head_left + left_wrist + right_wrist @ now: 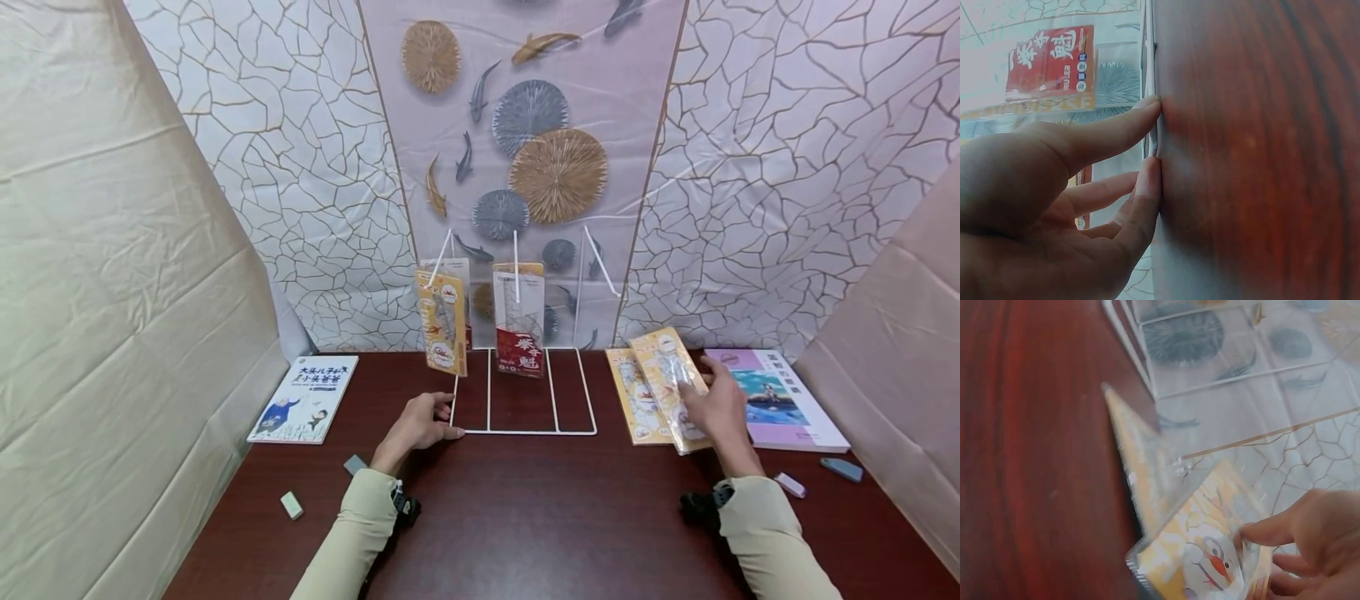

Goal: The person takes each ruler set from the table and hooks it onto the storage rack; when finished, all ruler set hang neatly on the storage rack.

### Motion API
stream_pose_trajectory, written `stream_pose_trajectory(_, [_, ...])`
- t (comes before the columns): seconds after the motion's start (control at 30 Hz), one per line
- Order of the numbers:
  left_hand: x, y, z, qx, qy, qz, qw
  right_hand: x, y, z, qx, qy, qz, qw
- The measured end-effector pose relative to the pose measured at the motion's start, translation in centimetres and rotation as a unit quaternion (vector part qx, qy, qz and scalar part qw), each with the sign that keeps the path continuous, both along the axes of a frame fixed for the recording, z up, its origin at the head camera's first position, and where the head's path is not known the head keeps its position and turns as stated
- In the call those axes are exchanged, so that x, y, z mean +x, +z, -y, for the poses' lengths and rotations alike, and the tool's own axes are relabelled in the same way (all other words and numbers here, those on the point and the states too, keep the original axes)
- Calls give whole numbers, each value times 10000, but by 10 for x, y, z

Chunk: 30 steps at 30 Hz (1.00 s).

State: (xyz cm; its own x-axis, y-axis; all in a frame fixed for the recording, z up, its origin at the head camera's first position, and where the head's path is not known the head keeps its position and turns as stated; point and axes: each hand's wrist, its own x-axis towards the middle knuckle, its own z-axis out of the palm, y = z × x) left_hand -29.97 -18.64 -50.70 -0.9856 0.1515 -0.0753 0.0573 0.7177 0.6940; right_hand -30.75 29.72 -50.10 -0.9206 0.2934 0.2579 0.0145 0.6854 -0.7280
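A white wire display rack (522, 432) stands on the table, with several flat packs on its hooks. My left hand (422, 423) holds its front left corner; thumb and forefinger touch the wire in the left wrist view. From the left hook hangs a yellow pack (442, 325), and from the middle hook a white-and-red ruler pack (520, 325). My right hand (716, 404) grips a yellow flat pack (1210, 550) with a cartoon bird, thumb on its face. That pack is tilted and partly covers another yellow pack (637, 396). The right hook (602, 262) carries nothing.
A white picture book (303, 400) lies at the left, a pink-and-blue book (783, 400) at the right beside my right hand. Small erasers (292, 505) and other small pieces lie near both forearms. Patterned cloth (285, 167) hangs behind the table.
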Motion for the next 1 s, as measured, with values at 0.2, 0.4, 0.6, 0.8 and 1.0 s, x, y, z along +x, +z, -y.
stream_pose_trajectory(0.2, [0,-1,0,-99,16,20,9999,2,13,10,-388,183,-322,9986])
stream_pose_trajectory(0.4, [-2,-5,1,-37,19,20,10000,7,25,26,-1417,1431,-852,9758])
stream_pose_trajectory(0.6, [-3,-8,0,46,-29,5,10000,17,40,41,-2002,2417,-1179,9421])
stream_pose_trajectory(0.8, [-2,-5,0,123,37,74,9999,27,53,52,-2082,2958,-1243,9240])
stream_pose_trajectory(1.0, [-1,-2,0,88,-8,-19,10000,33,63,60,-1946,3341,-1252,9137])
